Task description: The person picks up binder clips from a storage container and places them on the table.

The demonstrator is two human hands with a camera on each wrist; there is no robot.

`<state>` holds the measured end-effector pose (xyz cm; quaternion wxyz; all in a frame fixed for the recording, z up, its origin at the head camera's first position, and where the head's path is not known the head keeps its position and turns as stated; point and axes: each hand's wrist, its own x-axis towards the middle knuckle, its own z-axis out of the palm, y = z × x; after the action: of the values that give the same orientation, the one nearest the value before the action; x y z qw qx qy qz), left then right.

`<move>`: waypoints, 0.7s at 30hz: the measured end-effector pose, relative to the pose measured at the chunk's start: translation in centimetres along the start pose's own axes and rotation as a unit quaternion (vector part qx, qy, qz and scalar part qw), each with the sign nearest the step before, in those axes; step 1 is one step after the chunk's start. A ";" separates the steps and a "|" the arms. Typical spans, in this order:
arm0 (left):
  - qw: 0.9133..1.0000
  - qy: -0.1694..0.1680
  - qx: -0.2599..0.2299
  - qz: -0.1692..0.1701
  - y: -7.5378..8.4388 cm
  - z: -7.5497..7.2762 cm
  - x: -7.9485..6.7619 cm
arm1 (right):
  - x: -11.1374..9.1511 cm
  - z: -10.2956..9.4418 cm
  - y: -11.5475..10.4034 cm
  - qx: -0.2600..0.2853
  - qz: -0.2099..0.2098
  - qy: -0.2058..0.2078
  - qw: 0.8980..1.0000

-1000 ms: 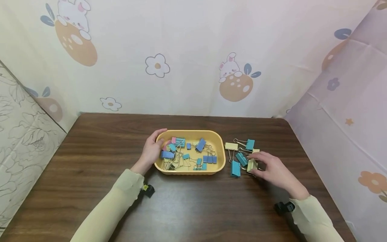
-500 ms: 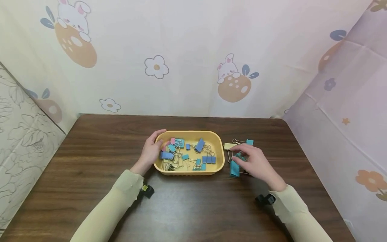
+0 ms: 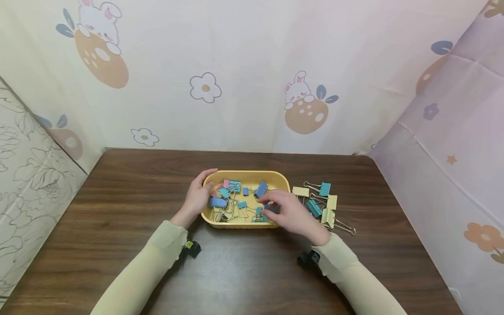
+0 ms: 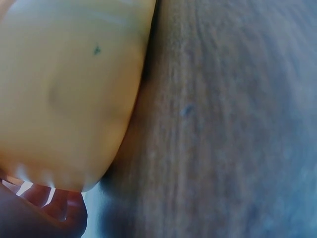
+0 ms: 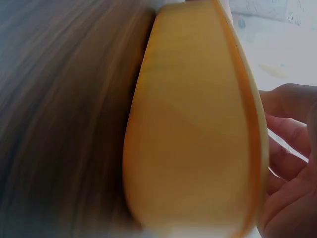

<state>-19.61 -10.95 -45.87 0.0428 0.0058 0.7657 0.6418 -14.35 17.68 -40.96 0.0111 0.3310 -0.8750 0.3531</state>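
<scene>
A yellow plastic tray [image 3: 244, 225] holds several blue, teal and pink binder clips, such as a blue binder clip [image 3: 261, 189]. My left hand [image 3: 195, 199] grips its left end, thumb over the rim and fingers outside. In the left wrist view, fingertips show under the tray wall [image 4: 74, 99]. Over the tray's right end, my right hand [image 3: 293, 212] reaches in with thumb and index finger apart, covering some clips there. No clip shows between those fingers. The right wrist view shows the fingers [image 5: 287, 131] beyond the tray's rim [image 5: 247, 99].
Right of the tray lies a group of larger clips: a pale yellow clip [image 3: 327, 216] with handles pointing right, another yellow clip [image 3: 301, 191], a teal clip [image 3: 324, 189] and others. All rest on a dark wood table [image 3: 149, 175] before a patterned curtain [image 3: 244, 118].
My right hand has left the pale yellow clip in the group at right and moved left over the tray. My left hand keeps its grip on the tray.
</scene>
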 end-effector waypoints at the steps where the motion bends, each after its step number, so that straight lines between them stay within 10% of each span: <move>1: 1.000 0.001 0.002 0.000 0.0 0.0 0.0 | 0.4 0.3 -0.2 0.000 -0.004 -0.011 1.000; 21: 1.000 0.003 0.011 0.006 0.3 0.1 -0.1 | 5.8 4.7 -0.6 -0.031 -0.004 -0.183 0.983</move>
<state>-19.53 -10.79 -45.61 0.0364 0.0089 0.7730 0.6334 -17.49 11.13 -42.66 -0.1379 0.3928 -0.8716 0.2589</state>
